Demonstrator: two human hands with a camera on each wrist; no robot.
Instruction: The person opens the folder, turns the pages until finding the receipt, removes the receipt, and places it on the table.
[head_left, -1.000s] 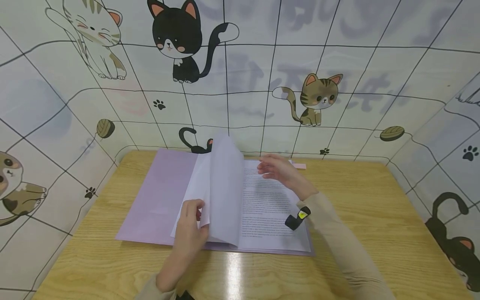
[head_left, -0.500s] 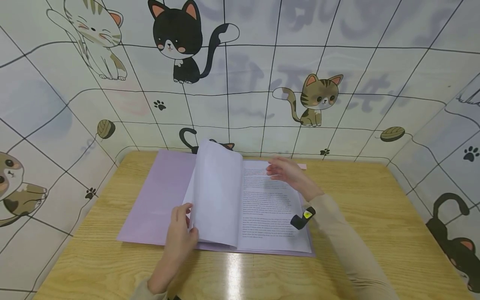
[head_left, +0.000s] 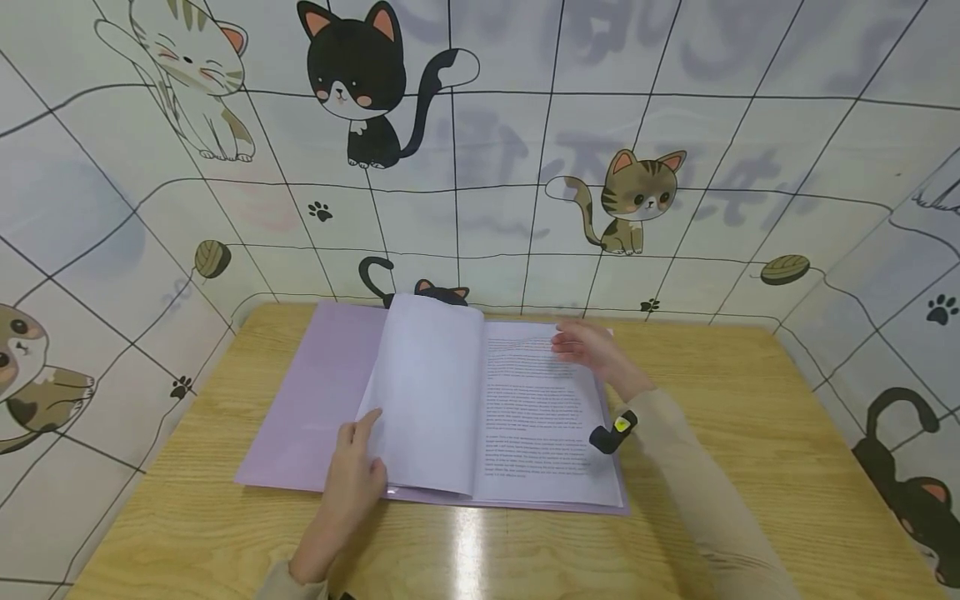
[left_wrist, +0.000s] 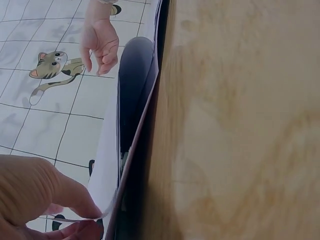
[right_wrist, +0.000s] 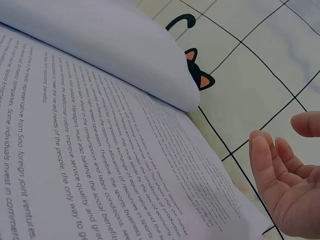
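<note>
A lilac folder [head_left: 311, 400] lies spread on the table with white sheets in it. A blank-looking page [head_left: 431, 392] is turned over to the left side, its far end curving up a little. My left hand [head_left: 348, 479] is at that page's near left edge; in the left wrist view the thumb [left_wrist: 77, 195] and a finger pinch the edge between them. The right-hand page [head_left: 536, 417] is covered with printed text. Over its top right corner my right hand [head_left: 596, 354] hovers with loosely bent fingers and nothing in them, also seen as a hand [right_wrist: 292, 185] in the right wrist view.
The wooden table [head_left: 750, 417] extends to both sides and in front of the folder. A wall covering [head_left: 502, 217] with cartoon cats and grid lines stands right behind it. A black band [head_left: 613, 432] sits on the right wrist.
My left hand has moved left and slightly down, taking the page over and flatter onto the left side. The right hand has drifted right, towards the page's top right corner.
</note>
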